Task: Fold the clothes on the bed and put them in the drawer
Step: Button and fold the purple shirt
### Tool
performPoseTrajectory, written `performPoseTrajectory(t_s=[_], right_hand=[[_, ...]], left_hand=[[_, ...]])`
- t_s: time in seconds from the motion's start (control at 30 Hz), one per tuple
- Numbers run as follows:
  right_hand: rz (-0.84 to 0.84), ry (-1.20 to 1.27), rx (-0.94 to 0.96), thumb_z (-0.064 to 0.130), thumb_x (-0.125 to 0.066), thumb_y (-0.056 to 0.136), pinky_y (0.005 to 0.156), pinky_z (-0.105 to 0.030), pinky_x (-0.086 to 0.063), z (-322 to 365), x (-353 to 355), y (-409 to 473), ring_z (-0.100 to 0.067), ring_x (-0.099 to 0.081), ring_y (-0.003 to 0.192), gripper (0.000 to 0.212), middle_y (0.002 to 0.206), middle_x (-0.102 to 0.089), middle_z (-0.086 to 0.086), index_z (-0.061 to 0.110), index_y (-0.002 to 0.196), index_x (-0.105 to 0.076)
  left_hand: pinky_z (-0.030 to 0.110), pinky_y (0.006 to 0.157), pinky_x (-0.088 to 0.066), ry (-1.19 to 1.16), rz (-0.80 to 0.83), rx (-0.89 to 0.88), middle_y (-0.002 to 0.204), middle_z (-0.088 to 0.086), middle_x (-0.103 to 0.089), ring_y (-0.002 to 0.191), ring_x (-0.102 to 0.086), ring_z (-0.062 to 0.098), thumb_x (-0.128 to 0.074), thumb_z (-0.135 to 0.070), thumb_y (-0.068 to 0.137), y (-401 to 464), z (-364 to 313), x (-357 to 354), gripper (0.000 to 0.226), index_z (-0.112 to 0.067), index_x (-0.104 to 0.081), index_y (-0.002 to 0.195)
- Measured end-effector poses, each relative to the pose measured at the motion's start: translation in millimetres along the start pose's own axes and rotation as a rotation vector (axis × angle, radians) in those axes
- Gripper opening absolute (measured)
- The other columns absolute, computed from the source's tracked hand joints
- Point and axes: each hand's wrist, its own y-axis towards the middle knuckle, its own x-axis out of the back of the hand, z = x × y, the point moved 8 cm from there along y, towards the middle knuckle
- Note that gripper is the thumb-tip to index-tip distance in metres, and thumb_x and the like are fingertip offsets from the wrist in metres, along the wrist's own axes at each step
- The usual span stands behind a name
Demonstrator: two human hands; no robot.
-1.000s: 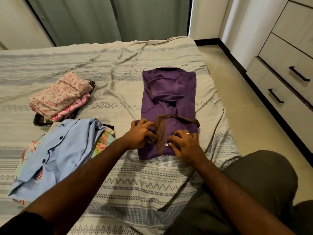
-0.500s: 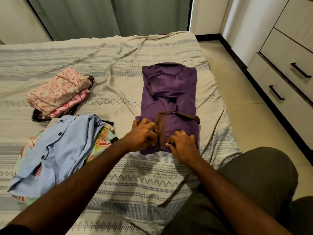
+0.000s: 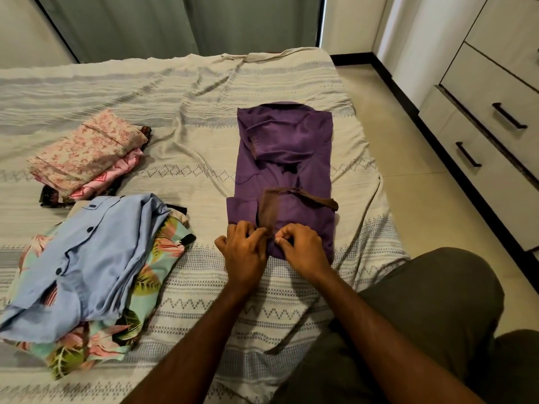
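Note:
A purple shirt (image 3: 288,158) with brown trim lies lengthwise on the striped bedspread (image 3: 186,118), its sides folded inward. My left hand (image 3: 243,252) and my right hand (image 3: 303,250) sit together at its near hem, fingers curled and pinching the brown placket and purple cloth. A loose light-blue shirt (image 3: 87,258) lies on a tropical-print garment (image 3: 151,272) at the near left. Behind them is a folded stack topped by a pink floral piece (image 3: 84,150). A dresser with drawers (image 3: 495,147) stands at the right, all drawers closed.
A tiled floor strip (image 3: 414,158) runs between the bed and the dresser. Grey curtains (image 3: 180,24) hang behind the bed. My knee in dark trousers (image 3: 431,310) rests at the bed's near right corner.
Both hands have slid a little nearer along the placket to the shirt's bottom hem and closed in toward each other. The view has tilted slightly.

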Motion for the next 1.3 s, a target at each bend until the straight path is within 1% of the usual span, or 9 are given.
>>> performPoseTrajectory(t_s=[0.17,0.33,0.5,0.63,0.77,0.87,1.03,1.17,1.3], right_hand=[[-0.019,0.067,-0.012,0.033,-0.069,0.087,0.089,-0.05,-0.051,-5,-5,2,-0.014,-0.065,0.089,0.022,0.079,-0.064,0.019,0.038,0.07,-0.057],[-0.007,0.056,0.005,0.034,-0.066,0.088,0.088,-0.048,-0.051,-7,-10,1,-0.016,-0.063,0.092,0.012,0.089,-0.068,0.013,0.034,0.077,-0.061],[0.044,-0.031,0.026,0.024,-0.061,0.095,0.096,-0.044,-0.04,-6,-10,1,-0.018,-0.055,0.107,0.007,0.105,-0.068,0.008,0.026,0.094,-0.068],[0.078,-0.044,0.035,0.024,-0.06,0.097,0.092,-0.04,-0.035,-6,-13,-1,-0.017,-0.054,0.108,0.009,0.104,-0.069,0.011,0.028,0.095,-0.068],[0.039,0.041,-0.001,0.031,-0.064,0.093,0.092,-0.044,-0.045,-10,-12,0,-0.016,-0.061,0.096,0.009,0.092,-0.069,0.013,0.03,0.084,-0.065],[0.01,0.116,-0.003,0.033,-0.065,0.09,0.087,-0.05,-0.051,-12,-11,1,-0.014,-0.064,0.09,0.01,0.087,-0.069,0.017,0.033,0.08,-0.064],[-0.007,0.145,0.018,0.035,-0.065,0.09,0.087,-0.051,-0.052,-8,-11,-1,-0.014,-0.065,0.091,0.008,0.087,-0.07,0.017,0.034,0.082,-0.065],[0.005,0.2,0.015,0.033,-0.067,0.089,0.087,-0.049,-0.054,-7,-12,-2,-0.005,-0.067,0.085,0.009,0.083,-0.071,0.019,0.034,0.08,-0.068],[0.01,0.237,0.003,0.023,-0.07,0.092,0.08,-0.035,-0.058,-7,-9,-4,-0.001,-0.067,0.078,0.007,0.081,-0.072,0.014,0.024,0.085,-0.073]], left_hand=[[0.037,0.078,-0.019,-0.08,-0.031,0.256,0.09,-0.002,-0.058,0.095,-0.044,0.021,-0.065,-0.034,0.08,-14,4,-4,0.014,-0.025,-0.069,0.089],[0.036,0.076,-0.017,-0.133,-0.011,0.391,0.086,-0.009,-0.064,0.097,-0.046,0.016,-0.059,-0.035,0.085,-25,0,-7,0.014,-0.028,-0.07,0.083],[0.045,0.094,-0.035,-0.268,0.157,0.619,0.086,-0.014,-0.069,0.104,-0.047,0.014,-0.061,-0.046,0.086,-30,14,-33,0.019,-0.033,-0.073,0.08],[0.052,0.085,-0.056,-0.405,0.335,0.79,0.093,-0.005,-0.067,0.086,-0.067,0.023,-0.05,-0.065,0.063,-32,44,-65,0.028,-0.053,-0.07,0.078],[0.05,0.102,-0.038,-0.341,0.402,0.811,0.108,0.0,-0.058,0.096,-0.055,0.031,-0.048,-0.059,0.085,-28,38,-47,0.027,-0.04,-0.066,0.088],[0.042,0.102,-0.03,-0.375,0.412,0.793,0.116,0.005,-0.044,0.1,-0.041,0.029,-0.041,-0.047,0.102,-35,35,-41,0.024,-0.031,-0.06,0.1],[0.055,0.098,-0.046,-0.565,0.323,0.609,0.099,0.006,-0.063,0.097,-0.06,0.028,-0.051,-0.061,0.089,-38,26,-39,0.029,-0.036,-0.065,0.09],[0.057,0.091,-0.051,-0.676,0.209,0.647,0.089,0.002,-0.072,0.088,-0.069,0.022,-0.06,-0.056,0.085,-37,24,-34,0.033,-0.026,-0.072,0.09],[0.061,0.09,-0.05,-0.7,0.159,0.662,0.08,-0.004,-0.074,0.082,-0.071,0.02,-0.061,-0.056,0.083,-38,23,-39,0.028,-0.031,-0.074,0.087]])
